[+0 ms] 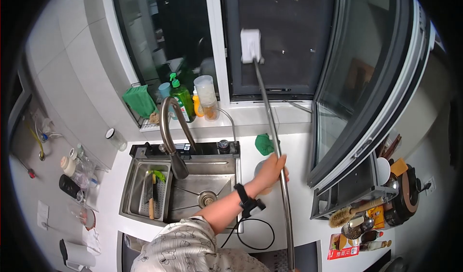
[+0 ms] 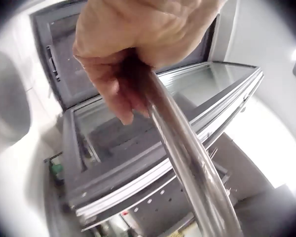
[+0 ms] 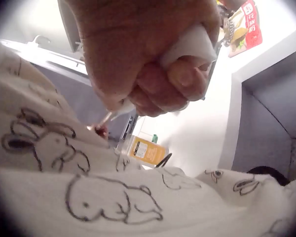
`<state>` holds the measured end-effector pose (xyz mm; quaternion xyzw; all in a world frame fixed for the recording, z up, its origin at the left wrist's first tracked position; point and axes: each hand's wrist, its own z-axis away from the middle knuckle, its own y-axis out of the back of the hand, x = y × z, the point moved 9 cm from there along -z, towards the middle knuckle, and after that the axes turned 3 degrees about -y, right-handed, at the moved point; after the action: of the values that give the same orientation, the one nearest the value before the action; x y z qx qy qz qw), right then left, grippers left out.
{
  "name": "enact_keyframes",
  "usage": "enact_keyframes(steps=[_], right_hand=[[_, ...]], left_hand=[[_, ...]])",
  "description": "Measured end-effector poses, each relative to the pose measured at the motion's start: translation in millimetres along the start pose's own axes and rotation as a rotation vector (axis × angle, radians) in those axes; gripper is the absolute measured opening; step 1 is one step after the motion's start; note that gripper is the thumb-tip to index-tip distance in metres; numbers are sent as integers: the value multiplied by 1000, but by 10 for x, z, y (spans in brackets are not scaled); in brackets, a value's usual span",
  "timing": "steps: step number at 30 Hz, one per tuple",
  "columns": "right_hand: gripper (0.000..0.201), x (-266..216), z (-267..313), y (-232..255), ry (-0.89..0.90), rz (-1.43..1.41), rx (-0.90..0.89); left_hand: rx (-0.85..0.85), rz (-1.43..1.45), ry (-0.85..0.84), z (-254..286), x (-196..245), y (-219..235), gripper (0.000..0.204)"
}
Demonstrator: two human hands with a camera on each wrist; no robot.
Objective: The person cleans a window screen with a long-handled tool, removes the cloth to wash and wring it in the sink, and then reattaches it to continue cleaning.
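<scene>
My left hand (image 1: pixel 269 175) grips the shiny metal pole of a flat mop (image 1: pixel 270 113) partway along its length. In the left wrist view the fingers of the left hand (image 2: pixel 138 39) curl round the pole (image 2: pixel 187 158). High up, the mop's white rectangular pad (image 1: pixel 251 45) overlaps the dark window panel (image 1: pixel 289 36). The pole slants down to the lower edge of the head view. In the right wrist view my right hand (image 3: pixel 158 64) holds a white, tube-like handle end (image 3: pixel 192 47), fingers wrapped round it. Behind the left hand lies a green cloth (image 1: pixel 264 144) on the counter.
An opened window sash (image 1: pixel 357 93) juts in on the right, above a rack (image 1: pixel 347 190) and jars. On the left are a steel sink (image 1: pixel 193 185) and tall tap (image 1: pixel 178 166). Bottles (image 1: pixel 181 98) line the sill. A black cable (image 1: pixel 272 233) loops over the counter.
</scene>
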<state>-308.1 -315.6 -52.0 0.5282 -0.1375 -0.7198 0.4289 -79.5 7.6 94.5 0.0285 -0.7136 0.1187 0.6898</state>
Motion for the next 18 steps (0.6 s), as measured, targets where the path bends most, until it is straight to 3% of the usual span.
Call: enact_keyframes(steps=[2,3,5,7,9,12,16,18], right_hand=[[37,-75,-199,-239,242,77,-83],[37,-243,-197,-197,251,91,-96],[32,-660,-273,210,156,57,225],[32,-734,-299,208,232,76,213],[31,-759,-253,197,298,108,188],[33,-538,-276,-20,135,32,3],[33,-318,-132,-106,65,35,-37],[33,-273,-68,-115,43,29,-44]], left_hand=[[-20,-60,-172,-279,379,131,30],[-3,-47,-98,-300,579,132,30],[15,-42,-137,-339,888,98,29],[16,-55,-159,-371,986,118,29],[13,-36,-136,-372,919,152,28],[-16,-37,-34,-343,441,199,27],[-20,-69,72,-34,-184,150,29],[-24,12,254,66,-591,130,30]])
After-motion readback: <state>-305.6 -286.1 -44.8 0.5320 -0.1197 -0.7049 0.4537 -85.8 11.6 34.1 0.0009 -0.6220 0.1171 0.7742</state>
